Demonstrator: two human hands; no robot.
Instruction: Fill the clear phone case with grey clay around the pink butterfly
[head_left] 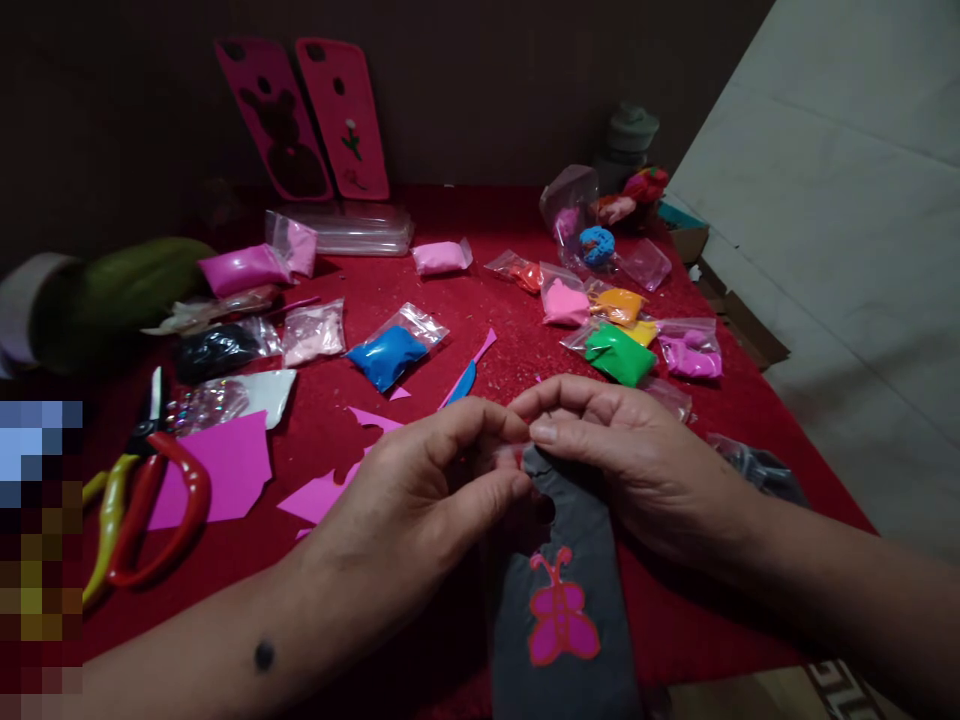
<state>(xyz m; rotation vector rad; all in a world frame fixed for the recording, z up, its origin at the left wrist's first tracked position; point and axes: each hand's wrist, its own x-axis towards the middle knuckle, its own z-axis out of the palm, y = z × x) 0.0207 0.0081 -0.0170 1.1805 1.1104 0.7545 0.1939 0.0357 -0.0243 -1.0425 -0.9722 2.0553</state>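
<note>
A dark grey phone-case-shaped piece (600, 620) with a round hole near its top lies at the lower middle. It bears a pink butterfly (559, 625) with an orange-red outline. My left hand (442, 480) is at the upper left of the grey piece, its thumb and fingers curled close together. My right hand (630, 450) has its thumb and fingers pinched at the top edge of the piece. The fingertips of both hands meet there. Something small and pale shows between the left fingers, too blurred to make out.
Red-and-yellow-handled cutters (161, 500) and pink sheet scraps (225, 470) lie left on the red cloth (480, 290). Bags of blue clay (390, 352) and green clay (619, 352) lie beyond the hands. Two pink phone cases (345, 120) lean at the back, near a bottle (630, 135).
</note>
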